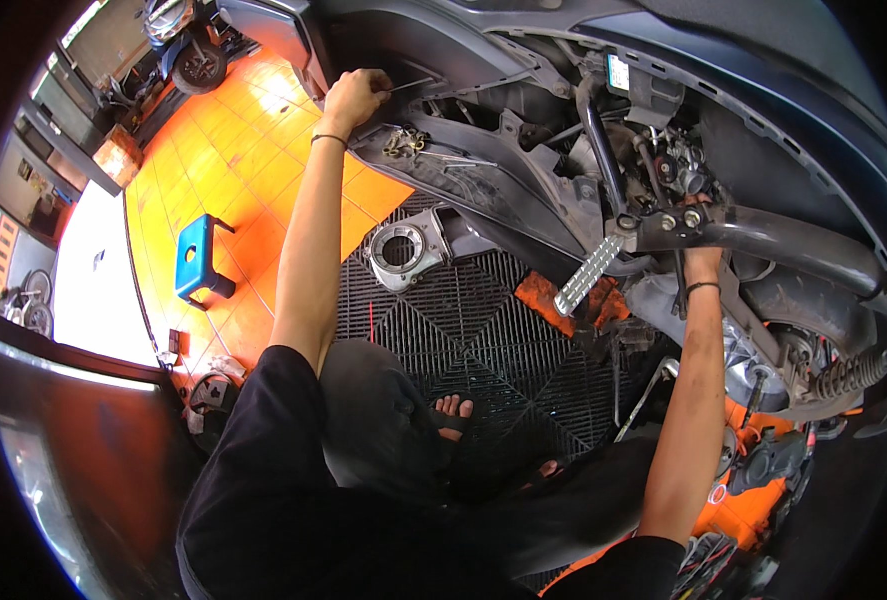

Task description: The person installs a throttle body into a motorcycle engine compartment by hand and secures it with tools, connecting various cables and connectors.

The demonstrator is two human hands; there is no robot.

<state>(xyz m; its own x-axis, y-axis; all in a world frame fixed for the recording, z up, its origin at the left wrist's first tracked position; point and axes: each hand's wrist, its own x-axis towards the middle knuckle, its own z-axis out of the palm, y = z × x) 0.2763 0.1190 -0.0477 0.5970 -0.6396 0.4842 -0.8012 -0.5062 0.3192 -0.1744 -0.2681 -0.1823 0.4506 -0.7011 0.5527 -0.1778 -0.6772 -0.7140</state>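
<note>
My left hand is raised at the front of the scooter's dark floor panel, its fingers pinched together. From the fingertips a thin metal rod points right; its kind is unclear. Small brass-coloured bolts or clips and a slim silver tool lie on the panel just below. My right hand reaches up behind the black frame tube, beside the exposed engine parts. Most of its fingers are hidden there, so its grip does not show. A silver footpeg sticks out to its left.
A round-holed metal cover lies on the black slatted mat, near an orange rag. A blue stool stands on the orange tiles at left. Rear wheel and shock spring are at right, with loose parts below.
</note>
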